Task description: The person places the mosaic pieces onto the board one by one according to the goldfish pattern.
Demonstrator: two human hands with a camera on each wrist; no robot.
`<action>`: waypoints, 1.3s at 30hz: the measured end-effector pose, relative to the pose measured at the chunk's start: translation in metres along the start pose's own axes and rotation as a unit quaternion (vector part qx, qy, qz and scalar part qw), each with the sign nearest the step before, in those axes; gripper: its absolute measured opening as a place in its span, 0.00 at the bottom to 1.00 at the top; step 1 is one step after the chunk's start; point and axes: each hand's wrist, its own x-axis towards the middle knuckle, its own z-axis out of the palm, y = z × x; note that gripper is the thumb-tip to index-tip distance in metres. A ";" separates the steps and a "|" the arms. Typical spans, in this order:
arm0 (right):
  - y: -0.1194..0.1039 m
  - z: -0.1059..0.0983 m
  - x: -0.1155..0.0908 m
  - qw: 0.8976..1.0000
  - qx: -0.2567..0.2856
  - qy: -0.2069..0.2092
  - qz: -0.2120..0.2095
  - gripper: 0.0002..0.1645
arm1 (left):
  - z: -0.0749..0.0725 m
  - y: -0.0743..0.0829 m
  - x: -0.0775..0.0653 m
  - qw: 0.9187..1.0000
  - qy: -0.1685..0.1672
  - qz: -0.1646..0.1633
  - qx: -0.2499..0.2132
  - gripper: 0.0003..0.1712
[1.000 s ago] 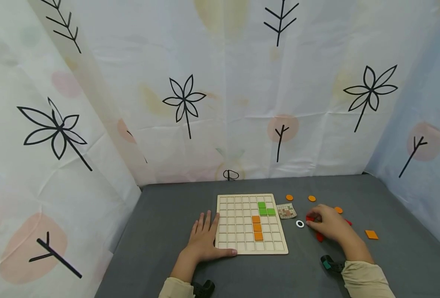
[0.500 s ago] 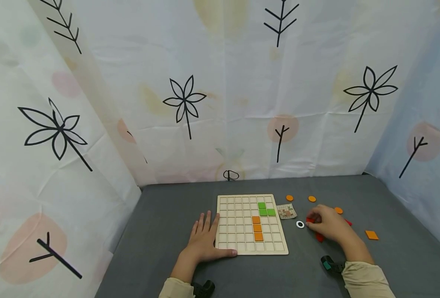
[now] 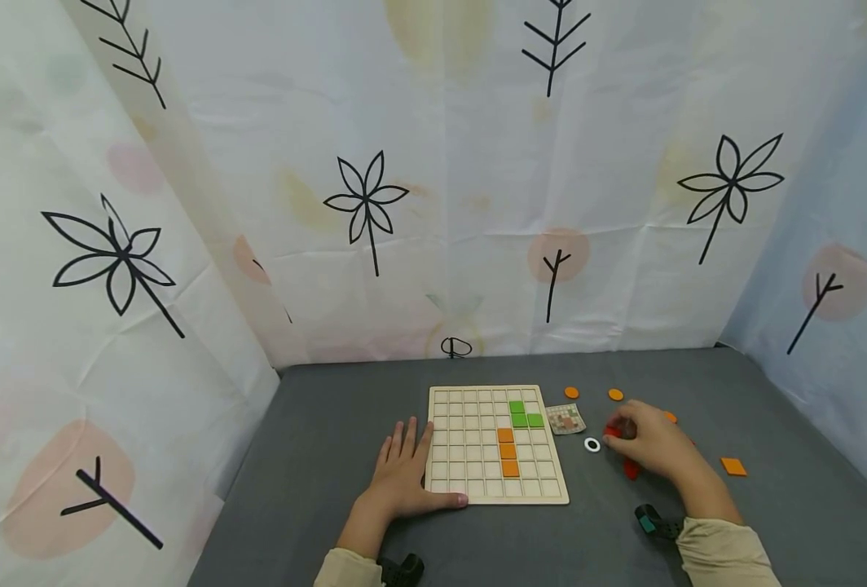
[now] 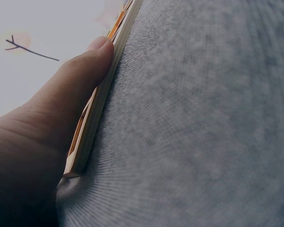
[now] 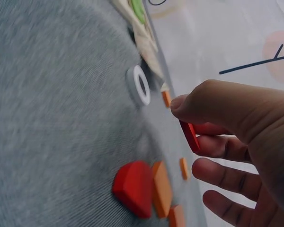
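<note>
My left hand (image 3: 402, 479) lies at the left side of a light wooden grid board (image 3: 470, 445), fingers spread. Its thumb (image 4: 87, 64) rests along the board's near edge. Green squares (image 3: 517, 420) and orange squares (image 3: 507, 451) sit in some of the board's cells. To the right of the board, my right hand (image 3: 649, 440) pinches a thin red piece (image 5: 189, 136) between thumb and fingers. Just below that hand lies another red piece (image 5: 134, 188) with a rounded side. A white ring (image 3: 591, 445) is on the cloth left of the right hand.
A small printed paper (image 3: 565, 419) lies against the board's right edge. Orange discs (image 3: 615, 395) are scattered behind the right hand, and an orange diamond-shaped piece (image 3: 733, 467) lies to its right. A patterned curtain (image 3: 448, 277) encloses the grey table (image 3: 331, 440).
The right hand has shifted very slightly, still pinching the red piece, and now covers nearly all of a red piece behind it. The left hand stays in place.
</note>
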 end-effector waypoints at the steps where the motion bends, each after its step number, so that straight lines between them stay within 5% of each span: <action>1: -0.001 -0.001 0.000 1.000 -0.001 0.003 -0.003 0.11 | 0.000 0.000 0.000 1.000 0.000 0.000 0.000 0.82; 13: -0.041 0.007 0.003 0.995 0.018 0.027 -0.094 0.09 | 0.000 -0.001 0.001 1.000 -0.003 -0.001 -0.001 0.82; 21: -0.070 0.044 0.012 0.976 0.066 -0.060 -0.199 0.08 | -0.002 0.000 0.000 1.000 0.000 -0.003 -0.002 0.82; 28: -0.079 0.062 0.013 0.970 0.084 -0.110 -0.199 0.06 | 0.001 0.000 0.000 1.000 -0.004 -0.004 -0.004 0.82; 39: -0.082 0.064 0.011 0.973 0.070 -0.118 -0.186 0.06 | 0.004 -0.003 0.003 1.000 0.002 -0.003 -0.001 0.82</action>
